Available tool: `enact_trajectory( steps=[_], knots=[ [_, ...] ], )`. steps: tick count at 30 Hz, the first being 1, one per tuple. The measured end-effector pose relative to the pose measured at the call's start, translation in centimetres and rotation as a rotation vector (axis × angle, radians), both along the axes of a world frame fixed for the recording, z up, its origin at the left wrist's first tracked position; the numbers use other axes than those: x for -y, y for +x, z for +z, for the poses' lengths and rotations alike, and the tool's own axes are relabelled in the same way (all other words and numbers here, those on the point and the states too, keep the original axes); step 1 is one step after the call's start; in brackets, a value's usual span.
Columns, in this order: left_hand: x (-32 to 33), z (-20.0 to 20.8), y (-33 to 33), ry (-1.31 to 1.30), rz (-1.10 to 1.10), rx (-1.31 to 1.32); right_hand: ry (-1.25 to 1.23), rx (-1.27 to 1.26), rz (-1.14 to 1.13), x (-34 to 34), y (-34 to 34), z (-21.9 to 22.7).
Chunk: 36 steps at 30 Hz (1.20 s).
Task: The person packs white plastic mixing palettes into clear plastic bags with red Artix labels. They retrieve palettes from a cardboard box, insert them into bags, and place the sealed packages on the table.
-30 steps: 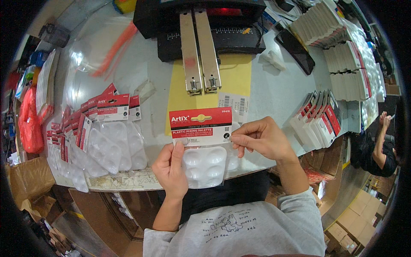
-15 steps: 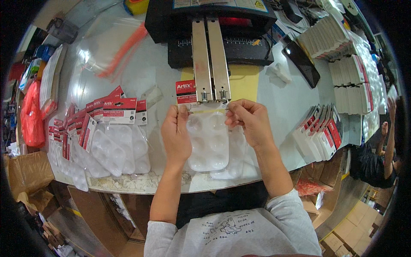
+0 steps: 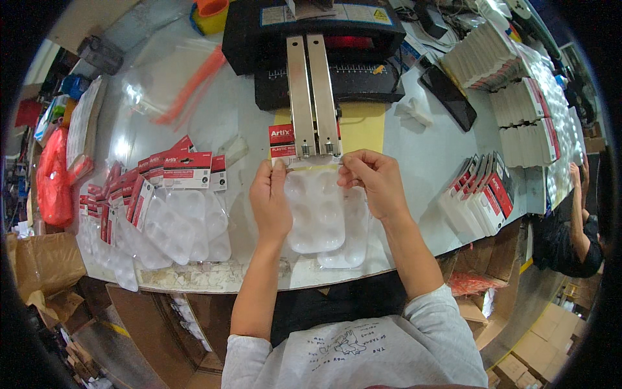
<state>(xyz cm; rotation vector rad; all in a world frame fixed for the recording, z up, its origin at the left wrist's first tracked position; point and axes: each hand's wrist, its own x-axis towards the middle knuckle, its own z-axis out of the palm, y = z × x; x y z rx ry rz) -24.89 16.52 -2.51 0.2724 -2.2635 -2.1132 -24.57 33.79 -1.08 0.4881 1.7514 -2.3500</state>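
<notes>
A white plastic paint palette (image 3: 315, 214) with round wells, in a clear bag, lies between my hands. Its red and white header card (image 3: 281, 140) lies partly under two long metal arms (image 3: 315, 97) of a black bench machine (image 3: 363, 87). My left hand (image 3: 271, 202) pinches the bag's upper left side, just below the card. At the upper right corner, my right hand (image 3: 374, 185) is closed with thumb and fingertips on the bag's edge. A second white palette (image 3: 352, 230) sits partly hidden beneath the held one.
Several carded palettes (image 3: 178, 214) are heaped at the left. Folded header cards (image 3: 483, 194) stand at the right, below stacked cards (image 3: 521, 123). A black phone (image 3: 448, 97) lies at the back right, clear bags (image 3: 168, 74) at the back left. Another person (image 3: 573, 233) is at the far right.
The whole view has shifted slightly. Both hands keep their grip on the bagged palette at the metal arms, with little movement. The other person's arms at the far right have moved lower.
</notes>
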Motion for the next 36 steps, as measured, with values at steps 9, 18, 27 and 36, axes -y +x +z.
enact_trajectory(
  steps=[9, 18, 27, 36],
  knots=[
    [9.8, 3.9, 1.6, -0.894, 0.243, 0.042, 1.518, -0.229, -0.091, -15.1, 5.9, 9.7],
    [-3.2, -0.2, 4.5, -0.973, -0.162, -0.228, 1.245, -0.206, 0.261, -26.1, 9.5, 7.0],
    [-1.1, 3.4, 5.8, 0.376, -0.206, 0.396, 1.108, -0.036, -0.06, -24.0, 9.4, 8.5],
    [-1.2, 7.3, 8.8, 0.151, -0.365, 0.155, 0.851, -0.251, 0.252, -6.2, 7.0, 12.1]
  ],
)
